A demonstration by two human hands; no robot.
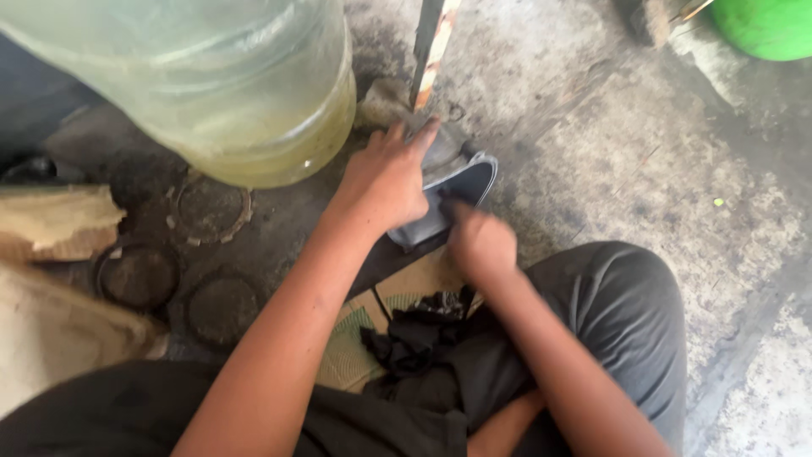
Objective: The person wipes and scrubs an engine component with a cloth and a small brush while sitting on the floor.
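Head view: left hand presses a grey pad, right hand's grip unclear, beside clear jug.

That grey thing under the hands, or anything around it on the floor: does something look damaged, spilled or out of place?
Nothing looks spilled. The left hand presses down a grey curved piece while the blurred right hand touches it. The concrete floor is stained and patchy, and toothed rings lie loose beside the large water jug.

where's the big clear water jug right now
In the head view the big clear jug stands on the concrete floor at upper left, just left of the left hand and above the round metal rings.
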